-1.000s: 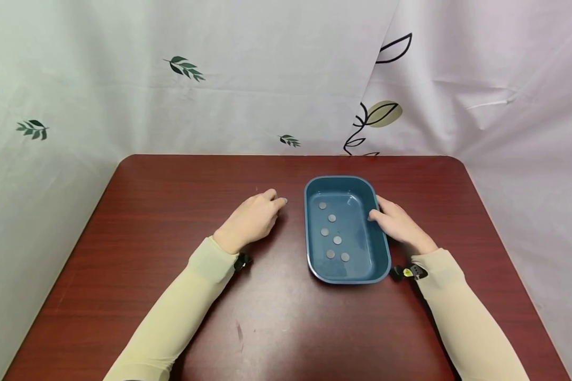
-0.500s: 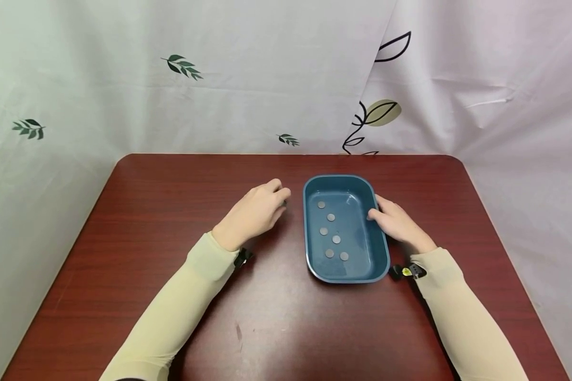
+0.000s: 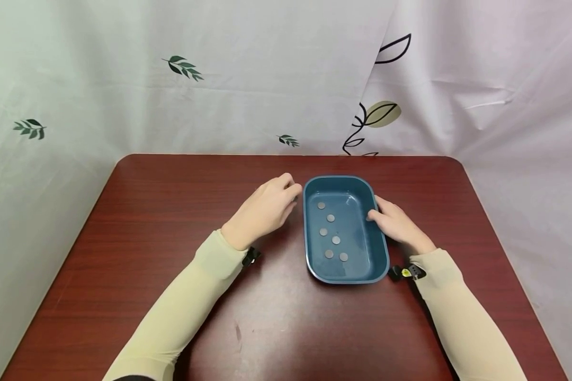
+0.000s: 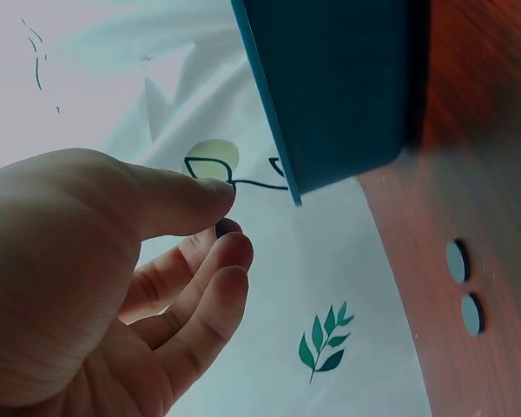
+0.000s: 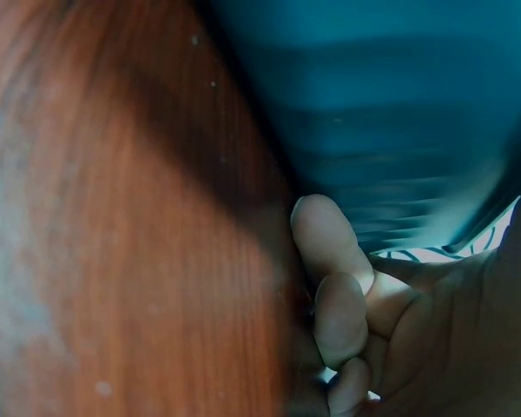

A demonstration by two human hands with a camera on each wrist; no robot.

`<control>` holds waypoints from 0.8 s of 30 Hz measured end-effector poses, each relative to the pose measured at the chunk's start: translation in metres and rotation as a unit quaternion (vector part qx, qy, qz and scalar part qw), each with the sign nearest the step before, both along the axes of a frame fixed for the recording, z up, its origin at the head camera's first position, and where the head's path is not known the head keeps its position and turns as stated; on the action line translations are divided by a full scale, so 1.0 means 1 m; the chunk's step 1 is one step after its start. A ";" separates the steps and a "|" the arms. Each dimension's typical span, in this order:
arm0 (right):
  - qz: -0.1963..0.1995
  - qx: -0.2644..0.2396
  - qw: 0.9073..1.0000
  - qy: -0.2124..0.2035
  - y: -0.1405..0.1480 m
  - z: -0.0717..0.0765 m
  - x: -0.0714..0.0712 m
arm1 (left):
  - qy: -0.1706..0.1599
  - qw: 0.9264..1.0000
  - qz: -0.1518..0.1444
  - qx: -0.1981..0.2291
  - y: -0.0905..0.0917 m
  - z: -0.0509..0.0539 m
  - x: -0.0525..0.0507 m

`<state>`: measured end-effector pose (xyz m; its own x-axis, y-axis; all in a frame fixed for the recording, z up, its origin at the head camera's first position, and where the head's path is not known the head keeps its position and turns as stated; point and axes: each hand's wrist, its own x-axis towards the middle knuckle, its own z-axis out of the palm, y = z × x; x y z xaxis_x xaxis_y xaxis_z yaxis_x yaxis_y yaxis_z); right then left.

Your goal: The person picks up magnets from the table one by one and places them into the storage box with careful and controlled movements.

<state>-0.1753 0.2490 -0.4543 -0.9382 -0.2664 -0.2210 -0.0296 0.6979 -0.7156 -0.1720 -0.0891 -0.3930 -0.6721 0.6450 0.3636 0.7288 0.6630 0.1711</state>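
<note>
My left hand (image 3: 265,208) is just left of the blue tray (image 3: 380,259), raised above the table and apart from the rim. In the left wrist view, its thumb and fingertips pinch a small round disc (image 4: 222,228), mostly hidden with a dark edge showing. My right hand (image 3: 396,225) grips the tray's right wall, thumb over the rim and fingers outside, low against the table in the right wrist view. Inside the tray lie several flat grey discs (image 3: 336,240), spread along its left half.
Two more discs (image 4: 458,261) lie on the brown wooden table (image 3: 286,328) in the left wrist view; in the head view they are hidden. A white curtain (image 3: 267,79) with leaf prints hangs behind the table's far edge.
My left hand has lifted and moved right and away from me, towards the tray's far left corner, pinching a disc. The right hand and the tray have stayed in place.
</note>
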 end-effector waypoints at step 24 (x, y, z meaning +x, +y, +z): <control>0.003 -0.003 1.000 0.010 0.000 -0.002 0.000 | -0.004 0.998 -0.057 -0.012 0.045 -0.008 -0.002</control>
<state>-0.1758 0.2493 -0.4560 -0.9406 -0.2736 -0.2012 -0.0481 0.6938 -0.7185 -0.1735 -0.0437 -0.4005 -0.5963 0.7263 0.3420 0.7987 0.5797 0.1616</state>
